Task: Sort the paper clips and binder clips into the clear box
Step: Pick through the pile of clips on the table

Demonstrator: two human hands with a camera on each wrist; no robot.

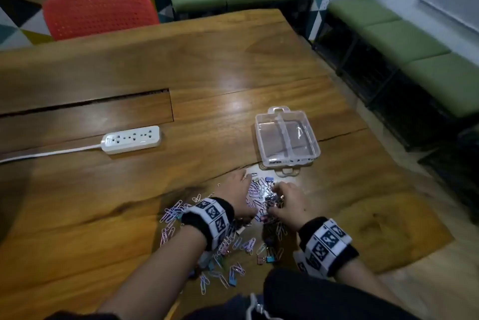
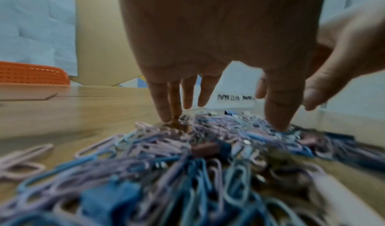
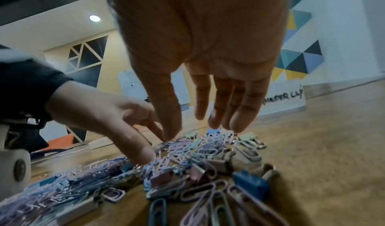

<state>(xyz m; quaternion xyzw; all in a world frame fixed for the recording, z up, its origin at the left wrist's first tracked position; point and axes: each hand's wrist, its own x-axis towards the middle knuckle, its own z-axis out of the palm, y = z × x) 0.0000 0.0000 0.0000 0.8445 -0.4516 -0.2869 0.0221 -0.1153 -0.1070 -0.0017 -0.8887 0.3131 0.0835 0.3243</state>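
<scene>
Head view. A mixed heap of paper clips point(image 1: 255, 194) and binder clips point(image 1: 269, 258) lies loose on the tabletop point(image 1: 207, 65), nearest the person, so both hands can rake it without reaching. The left hand point(image 1: 239, 196) and right hand point(image 1: 289, 203) rest on the far part of the heap, close together. The clear box point(image 1: 286, 135) stands open just beyond the heap, apart from it, with a divider across its floor; both compartments appear empty, so sorting is judged barely begun. A white power strip point(image 1: 131, 139) lies well to the left, out of the working path. Bare wood separates box and heap, and the tabletop's right edge runs near the box.

Left wrist view. The left hand point(image 2: 218, 48) has its grip spread, fingertips point(image 2: 166, 115) pressing down into the paper clips point(image 2: 145, 147), probably to part them from the binder clips point(image 2: 205, 148). Nothing is pinched. Open tabletop point(image 2: 62, 107) lies to the side.

Right wrist view. The right hand point(image 3: 198, 48) hovers with its grip spread, thumb tip at the pile, holding nothing. The left hand point(image 3: 108, 114) probes beside it. A blue binder clip point(image 3: 250, 182) sits at the heap's margin, free to lift. The labelled clear box point(image 3: 287, 101) stands beyond.
</scene>
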